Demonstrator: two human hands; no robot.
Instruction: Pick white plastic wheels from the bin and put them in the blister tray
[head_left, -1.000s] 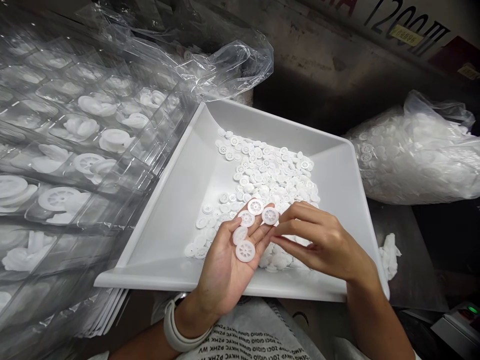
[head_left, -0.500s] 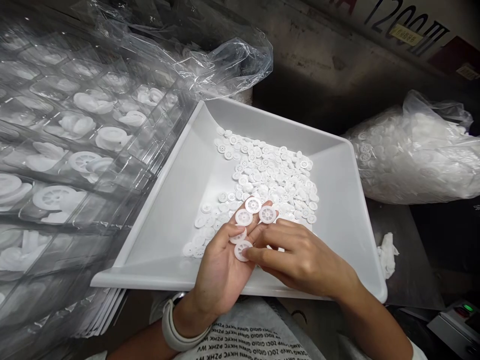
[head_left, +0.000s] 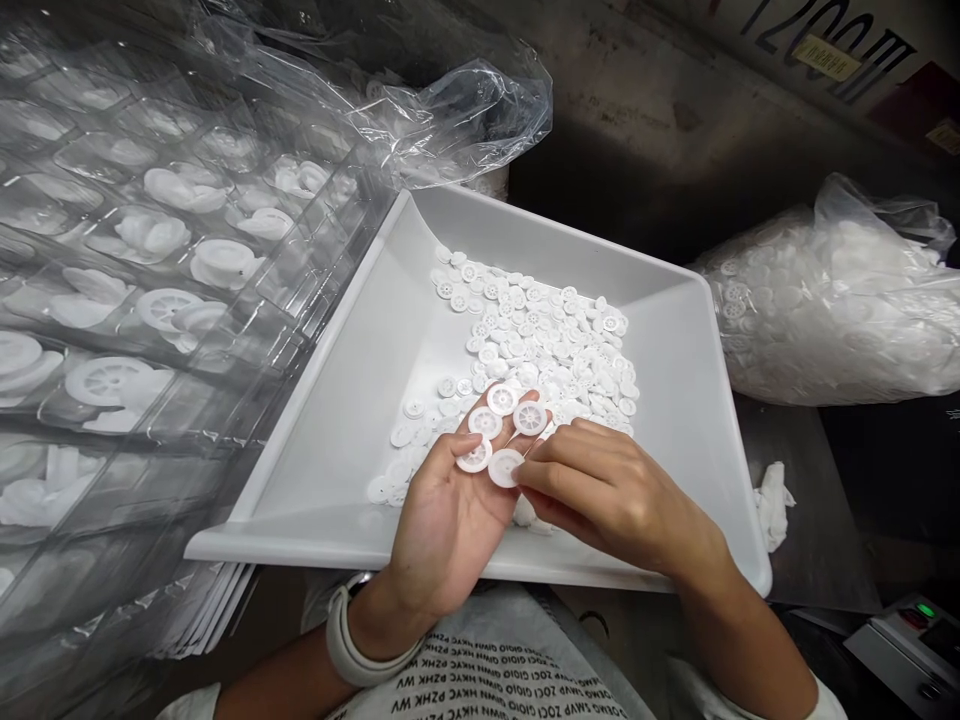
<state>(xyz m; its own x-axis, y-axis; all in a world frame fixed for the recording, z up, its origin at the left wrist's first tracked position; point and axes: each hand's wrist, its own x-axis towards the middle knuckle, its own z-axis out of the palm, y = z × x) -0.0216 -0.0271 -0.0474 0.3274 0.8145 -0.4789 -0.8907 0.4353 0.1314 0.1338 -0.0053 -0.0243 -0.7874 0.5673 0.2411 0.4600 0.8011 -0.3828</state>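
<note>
My left hand [head_left: 442, 540] is palm up over the near side of a white plastic tray [head_left: 322, 410]. Several small white spoked plastic wheels [head_left: 485, 423] lie flat across its fingers, and the thumb presses on one of them. Between thumb and fingertips, my right hand [head_left: 615, 490] pinches another white wheel [head_left: 504, 468] by its edge, just above the left palm. Beneath both hands, a loose heap of similar wheels [head_left: 555, 330] spreads over the tray floor.
Stacked clear compartment trays [head_left: 225, 265] holding white discs stand at the left. Clear plastic film [head_left: 480, 110] hangs over the tray's far left corner. A filled plastic bag [head_left: 840, 310] lies at the right, above a crumpled white scrap [head_left: 774, 505] and a grey device [head_left: 911, 650].
My right hand has shifted the pinched wheel up and to the right, from the left palm toward the fingers. The wheel under my left thumb now lies flatter and shows more fully.
</note>
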